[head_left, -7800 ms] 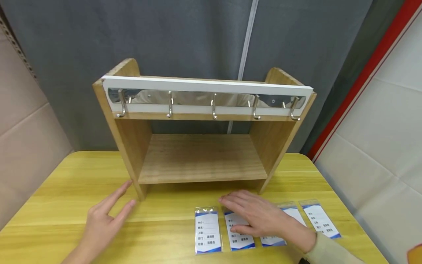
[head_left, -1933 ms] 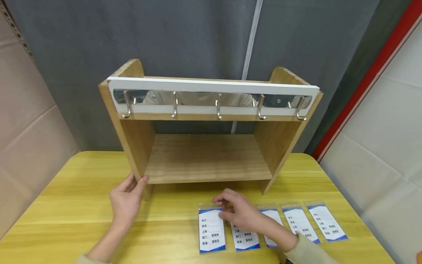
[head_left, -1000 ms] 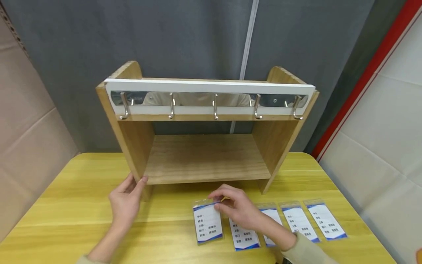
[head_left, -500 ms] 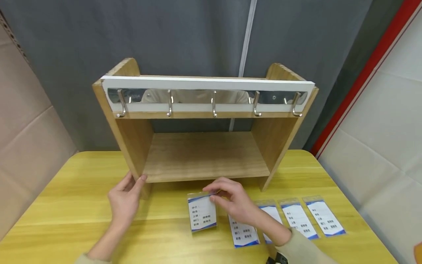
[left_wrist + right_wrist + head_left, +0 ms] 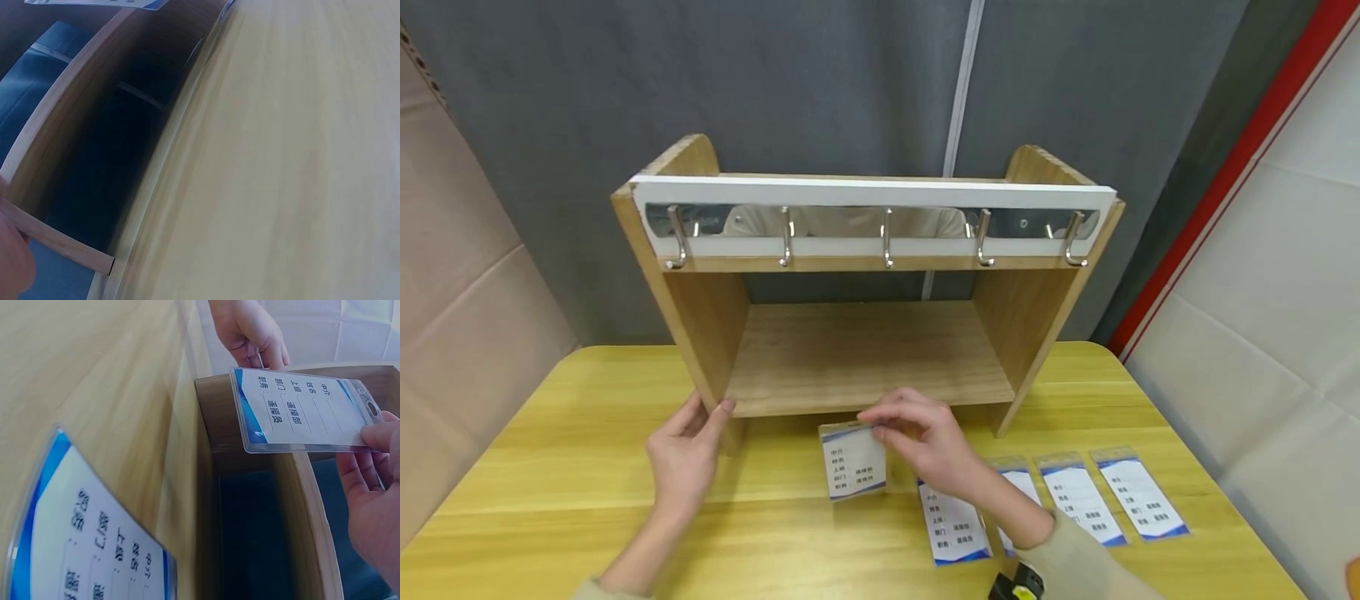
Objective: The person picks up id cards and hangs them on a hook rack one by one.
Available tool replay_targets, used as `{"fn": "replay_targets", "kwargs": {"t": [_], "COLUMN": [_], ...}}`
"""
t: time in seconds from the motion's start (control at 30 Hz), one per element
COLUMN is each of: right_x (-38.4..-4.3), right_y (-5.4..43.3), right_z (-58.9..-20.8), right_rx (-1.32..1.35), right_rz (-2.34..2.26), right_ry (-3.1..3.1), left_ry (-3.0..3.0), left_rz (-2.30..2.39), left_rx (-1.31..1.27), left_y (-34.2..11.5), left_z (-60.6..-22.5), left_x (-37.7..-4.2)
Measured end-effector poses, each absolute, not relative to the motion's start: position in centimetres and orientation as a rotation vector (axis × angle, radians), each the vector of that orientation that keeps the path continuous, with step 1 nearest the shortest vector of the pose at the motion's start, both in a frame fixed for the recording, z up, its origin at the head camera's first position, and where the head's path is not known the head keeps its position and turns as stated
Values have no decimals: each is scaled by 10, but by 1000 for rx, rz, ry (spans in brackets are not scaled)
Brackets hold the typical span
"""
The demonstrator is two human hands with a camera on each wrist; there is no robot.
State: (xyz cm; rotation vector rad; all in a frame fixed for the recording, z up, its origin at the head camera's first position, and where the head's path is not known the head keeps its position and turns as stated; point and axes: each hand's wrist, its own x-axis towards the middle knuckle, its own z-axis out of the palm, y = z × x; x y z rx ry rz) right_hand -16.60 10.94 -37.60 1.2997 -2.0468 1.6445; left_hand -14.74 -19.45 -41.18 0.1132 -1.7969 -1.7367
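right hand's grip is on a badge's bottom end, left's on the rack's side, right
Not the bottom end: the right wrist view shows the right hand's grip on the slotted top end of the badge. The left hand's grip is on the rack's side.

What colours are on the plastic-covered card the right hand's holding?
The card is white with blue ends, dark-lettered; clearest in the right wrist view.

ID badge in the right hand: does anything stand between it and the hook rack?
Nothing visible: the right hand pinches the ID badge by its top, in front of the lower shelf, and nothing hangs on the hook rack.
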Motion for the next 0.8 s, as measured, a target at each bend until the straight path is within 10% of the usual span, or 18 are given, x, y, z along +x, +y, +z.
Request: {"fn": "replay_targets", "kwargs": {"t": [0.8], "right_x": [-181], "right_y": [92], "right_z": [-356], "right_rx": [1271], "right_rz": [1519], "right_ry": [-1823], "left_ry": [-1806], "left_rz": [-1733], "left_rx": [143], "left_y": [-193], "left_z": [-412], "left_x": [-147]}}
